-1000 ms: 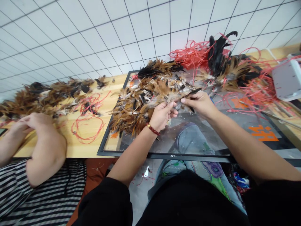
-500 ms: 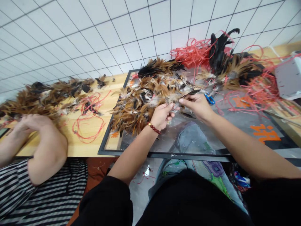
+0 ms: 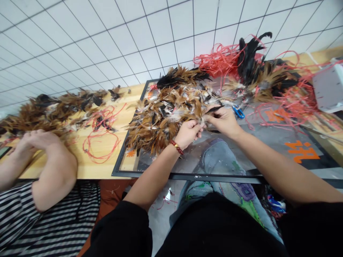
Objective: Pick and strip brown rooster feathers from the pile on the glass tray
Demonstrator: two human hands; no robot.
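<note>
Brown and black feathers [image 3: 48, 110] in a long, loose row at far left, along the back of the pale wooden surface [image 3: 128, 117]. In front of them, partly touching, a co-worker's hands [image 3: 40, 138], close together, below them a black-and-white striped top [image 3: 53, 217]. Next, loops of thin red string [image 3: 101, 147] flat on the wood, with small dark feathers [image 3: 101, 123] caught in the upper loops. Then the left edge of a black-framed clear panel [image 3: 227, 153], and on it a thick heap of brown feathers [image 3: 158, 121], mixed with white down. Behind the heap, a black-and-brown bundle [image 3: 182, 76].

At the heap's right edge, the left hand [image 3: 187, 135], red beads at the wrist, thumb and forefinger pinched together at the base of a small feather tuft [image 3: 198, 115]. Across from it, nearly touching, the right hand [image 3: 225, 122], fingertips closed on the same tuft, with a dark feather [image 3: 215, 109] against the fingers. Behind both, a tangle of red strips [image 3: 219, 63]. Just right of the right hand, a blue-handled tool [image 3: 238, 112]; farther back, tall black plumes [image 3: 248, 59] beside a brown bundle [image 3: 269, 84]. At far right, more red string [image 3: 297, 101], orange lettering [image 3: 302, 151] and a pale boxy object [image 3: 329, 87].
</note>
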